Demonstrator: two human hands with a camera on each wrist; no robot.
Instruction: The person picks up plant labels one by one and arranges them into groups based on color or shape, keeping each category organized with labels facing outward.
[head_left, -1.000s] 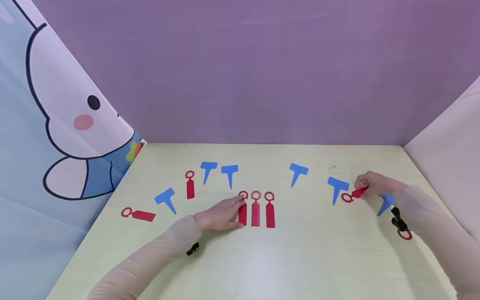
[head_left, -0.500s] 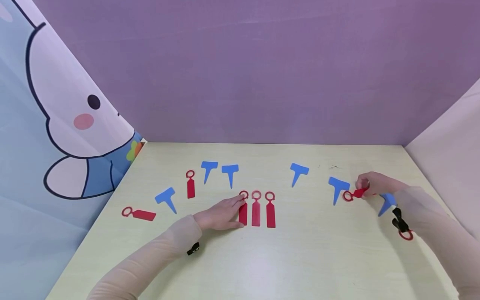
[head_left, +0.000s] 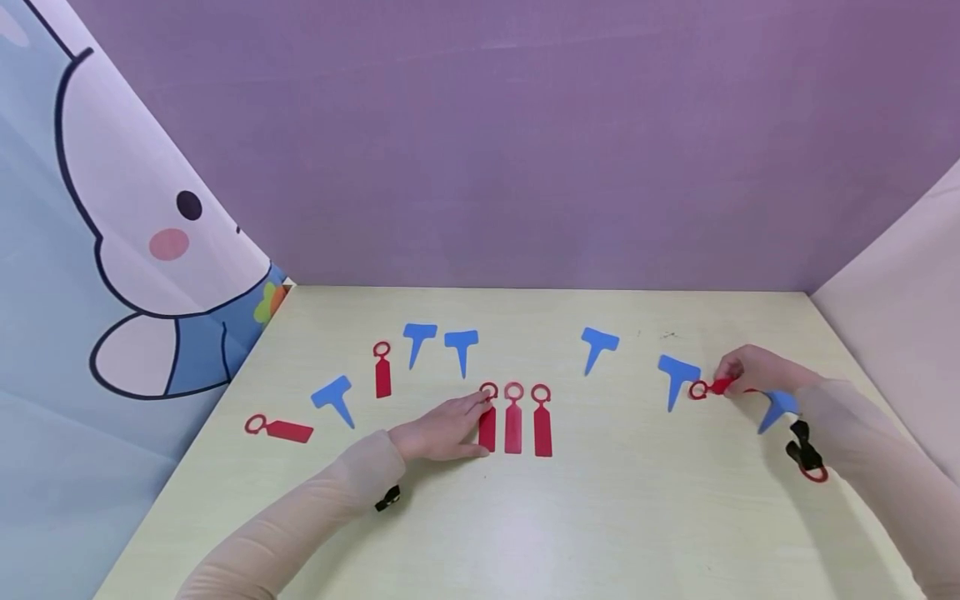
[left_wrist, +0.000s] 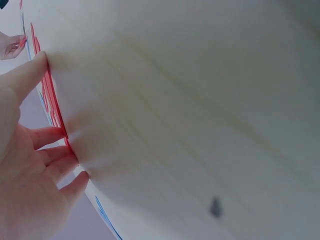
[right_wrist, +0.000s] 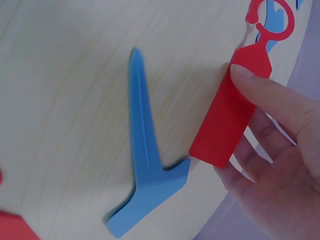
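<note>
My left hand [head_left: 446,429] lies over the leftmost of three upright red hanging tags, its fingertips and thumb touching that tag [head_left: 487,429]. The left wrist view shows those fingers spread and mostly straight against the table. Beside it stand the middle red tag [head_left: 513,429] and the right one [head_left: 542,433], rings upward. At the right, my right hand [head_left: 757,371] pinches another red ring-topped tag [right_wrist: 220,125] between thumb and fingers, lifted off the table. Near that hand lie a blue T-shaped plant label [right_wrist: 145,150] and another blue label [head_left: 677,375].
Two more red tags, one slanted [head_left: 288,431] and one upright [head_left: 383,377], lie at the left. Among them are several blue labels, including one tilted [head_left: 333,398]. Another blue label [head_left: 598,343] lies at the back. A red ring [head_left: 814,474] shows beneath my right wrist.
My right hand has shifted slightly right, and the red tag in its grip has turned a little. The left hand keeps its place on the leftmost tag.
</note>
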